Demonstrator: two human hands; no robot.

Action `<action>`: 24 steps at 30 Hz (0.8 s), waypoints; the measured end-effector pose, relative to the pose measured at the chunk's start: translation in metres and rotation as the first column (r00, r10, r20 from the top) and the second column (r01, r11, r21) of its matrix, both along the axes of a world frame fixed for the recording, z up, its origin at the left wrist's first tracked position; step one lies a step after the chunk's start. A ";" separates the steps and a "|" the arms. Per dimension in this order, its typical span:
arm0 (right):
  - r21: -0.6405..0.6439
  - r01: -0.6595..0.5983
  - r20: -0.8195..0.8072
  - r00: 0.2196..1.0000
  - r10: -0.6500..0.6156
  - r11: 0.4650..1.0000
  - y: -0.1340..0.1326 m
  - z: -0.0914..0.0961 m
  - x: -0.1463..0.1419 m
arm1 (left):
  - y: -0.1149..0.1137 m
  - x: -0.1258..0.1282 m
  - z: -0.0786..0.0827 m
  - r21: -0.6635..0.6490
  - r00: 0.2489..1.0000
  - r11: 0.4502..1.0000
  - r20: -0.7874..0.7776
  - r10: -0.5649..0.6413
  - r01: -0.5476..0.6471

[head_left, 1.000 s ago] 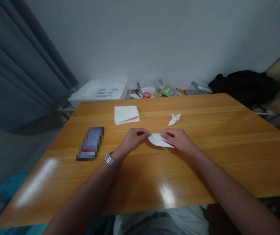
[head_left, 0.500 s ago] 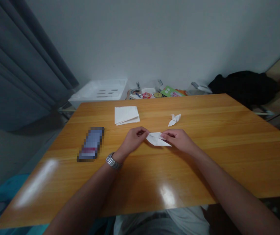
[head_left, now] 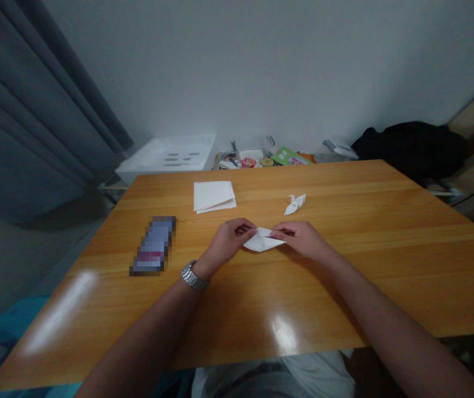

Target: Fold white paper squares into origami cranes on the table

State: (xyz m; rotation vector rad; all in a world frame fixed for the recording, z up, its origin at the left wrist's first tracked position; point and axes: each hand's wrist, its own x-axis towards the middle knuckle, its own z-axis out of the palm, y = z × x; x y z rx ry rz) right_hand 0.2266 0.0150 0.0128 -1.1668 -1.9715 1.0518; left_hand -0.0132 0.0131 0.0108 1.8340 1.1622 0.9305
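A small folded sheet of white paper [head_left: 261,242] is held between my two hands above the wooden table [head_left: 237,309]. My left hand [head_left: 233,235], with a silver watch [head_left: 194,276] on its wrist, pinches the paper's upper left part. Thumb and fingers of my right hand [head_left: 297,235] are closed on its right side. The fingertips cover some of the folds. Just beyond my right hand lies a white folded paper bird [head_left: 295,204].
Beyond my left hand rests a stack of lined paper [head_left: 214,196]. A phone [head_left: 154,246], blurred out, lies to the left. Behind the table's far edge are a white plastic tray [head_left: 166,155], a green booklet [head_left: 289,156] and a black cloth heap [head_left: 415,149].
My left hand has shifted slightly right and now grips the paper further in. The paper has turned, its lower point now nearer the middle. My right hand has barely moved.
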 end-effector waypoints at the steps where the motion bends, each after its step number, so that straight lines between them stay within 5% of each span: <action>1: 0.003 0.006 0.003 1.000 -0.006 1.000 0.001 0.000 0.001 | 0.001 -0.001 -0.001 -0.010 1.000 1.000 0.012 0.007 -0.007; 24: 0.044 -0.023 0.053 0.998 0.020 0.999 0.000 0.001 0.003 | -0.007 0.003 0.006 0.020 0.997 0.999 -0.060 -0.043 0.045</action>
